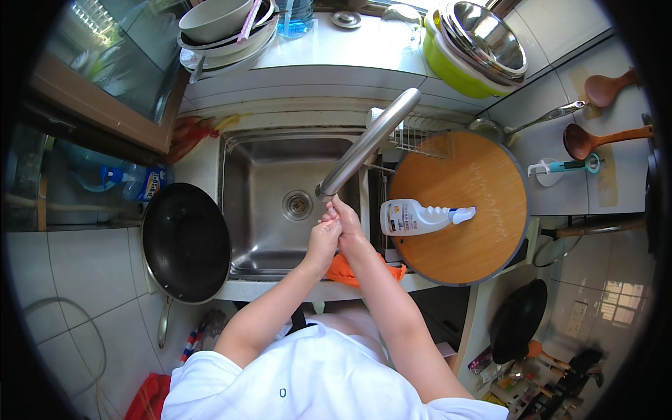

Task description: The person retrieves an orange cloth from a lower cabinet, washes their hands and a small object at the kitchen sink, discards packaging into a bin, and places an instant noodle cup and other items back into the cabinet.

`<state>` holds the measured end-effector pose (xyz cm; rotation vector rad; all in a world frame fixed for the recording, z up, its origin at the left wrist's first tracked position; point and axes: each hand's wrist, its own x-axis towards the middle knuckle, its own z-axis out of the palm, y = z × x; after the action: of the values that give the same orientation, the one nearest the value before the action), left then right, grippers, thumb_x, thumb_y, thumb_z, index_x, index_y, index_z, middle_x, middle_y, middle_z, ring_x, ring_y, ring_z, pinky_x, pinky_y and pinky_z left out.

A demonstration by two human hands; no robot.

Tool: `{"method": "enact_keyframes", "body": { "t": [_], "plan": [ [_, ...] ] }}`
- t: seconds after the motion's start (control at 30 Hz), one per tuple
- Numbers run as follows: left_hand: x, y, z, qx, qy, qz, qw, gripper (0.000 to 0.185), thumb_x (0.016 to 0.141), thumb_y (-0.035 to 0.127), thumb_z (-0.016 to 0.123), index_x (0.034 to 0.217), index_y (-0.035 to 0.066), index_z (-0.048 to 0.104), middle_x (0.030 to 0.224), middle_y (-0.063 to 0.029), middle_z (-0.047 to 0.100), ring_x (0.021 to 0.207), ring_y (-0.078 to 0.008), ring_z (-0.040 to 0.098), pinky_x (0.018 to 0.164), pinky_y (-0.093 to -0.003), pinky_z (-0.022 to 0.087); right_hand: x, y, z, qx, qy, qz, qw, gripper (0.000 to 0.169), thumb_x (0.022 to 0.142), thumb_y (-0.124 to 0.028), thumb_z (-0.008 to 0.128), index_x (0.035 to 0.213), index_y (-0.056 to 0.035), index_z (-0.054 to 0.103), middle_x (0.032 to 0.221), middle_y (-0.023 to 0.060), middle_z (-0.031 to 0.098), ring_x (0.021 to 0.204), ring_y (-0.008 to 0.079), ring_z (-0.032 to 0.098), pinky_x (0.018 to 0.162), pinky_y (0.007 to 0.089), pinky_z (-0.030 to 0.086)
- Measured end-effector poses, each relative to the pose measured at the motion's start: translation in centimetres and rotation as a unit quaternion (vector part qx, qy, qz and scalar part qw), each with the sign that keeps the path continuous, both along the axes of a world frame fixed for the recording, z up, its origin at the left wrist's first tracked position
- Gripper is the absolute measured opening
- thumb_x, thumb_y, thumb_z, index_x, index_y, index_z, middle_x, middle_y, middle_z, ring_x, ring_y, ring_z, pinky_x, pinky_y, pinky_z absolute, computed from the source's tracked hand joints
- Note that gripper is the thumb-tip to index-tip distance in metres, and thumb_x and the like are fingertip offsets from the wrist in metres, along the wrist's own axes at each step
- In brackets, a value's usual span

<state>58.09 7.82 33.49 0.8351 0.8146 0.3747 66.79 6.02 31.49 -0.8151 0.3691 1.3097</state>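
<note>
Below the outlet of a curved stainless-steel faucet (pixel 367 144), my left hand (pixel 324 239) and my right hand (pixel 347 218) are pressed together, fingers curled against each other. No object shows between them, though the palms are hidden. Both are over the right part of a stainless-steel sink (pixel 262 231), whose drain strainer (pixel 297 205) lies to their left. An orange cloth (pixel 346 270) lies on the front counter edge, partly behind my right forearm. Right of the sink, a white spray bottle (pixel 415 217) lies on its side on a round wooden board (pixel 472 252).
A black frying pan (pixel 186 241) sits left of the sink. Stacked bowls (pixel 215 23) and green and metal basins (pixel 451 68) stand on the back ledge. A wire rack (pixel 420 140) is behind the board. Wooden ladles (pixel 577 142) hang on the right wall. An open window (pixel 115 58) juts in at left.
</note>
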Motion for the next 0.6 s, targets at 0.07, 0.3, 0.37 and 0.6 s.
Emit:
{"method": "enact_keyframes", "body": {
  "t": [0.07,0.3,0.37,0.6],
  "plan": [
    [0.3,0.5,0.2,0.178,0.072,-0.073,0.979,0.024,0.085,0.001,0.049,0.107,-0.005,0.058,0.112,-0.009,0.057,0.106,-0.0191,0.054,0.092,-0.0274,0.041,0.1,0.2,-0.5,-0.115,-0.038,-0.039,0.992,0.031,0.088,-0.036,0.057,0.08,-0.0069,0.051,0.063,0.0007,0.05,0.057,0.0146,0.052,0.052,0.0286,0.044],
    [3.3,4.8,-0.1,0.072,0.07,-0.087,0.991,0.025,0.088,0.008,0.043,0.109,0.004,0.056,0.099,-0.0013,0.059,0.09,-0.0082,0.054,0.078,-0.0212,0.042,7.6,-1.8,3.0,-0.069,-0.033,-0.083,0.994,0.095,0.083,-0.069,0.036,0.137,0.008,0.02,0.119,0.0235,0.049,0.102,0.0291,0.054,0.097,0.0409,0.038],
    [4.8,5.6,2.0,-0.08,0.081,-0.107,0.988,0.027,0.086,0.009,0.046,0.11,0.005,0.056,0.098,-0.0016,0.059,0.09,-0.0091,0.055,0.078,-0.0225,0.044,10.3,-1.5,3.2,-0.052,0.061,-0.139,0.987,0.099,0.082,-0.072,0.033,0.136,0.0099,0.018,0.119,0.0249,0.049,0.105,0.0321,0.053,0.099,0.0434,0.038],
    [8.5,6.5,0.1,-0.248,0.03,-0.014,0.968,0.021,0.085,0.018,0.056,0.103,0.008,0.06,0.083,0.0004,0.059,0.079,-0.0102,0.057,0.07,-0.0231,0.046,15.2,0.5,1.3,0.087,0.35,-0.127,0.924,0.055,0.095,-0.021,0.034,0.138,0.0071,0.013,0.071,0.007,0.048,0.055,0.0144,0.042,0.049,0.0234,0.04]
  ]
}}
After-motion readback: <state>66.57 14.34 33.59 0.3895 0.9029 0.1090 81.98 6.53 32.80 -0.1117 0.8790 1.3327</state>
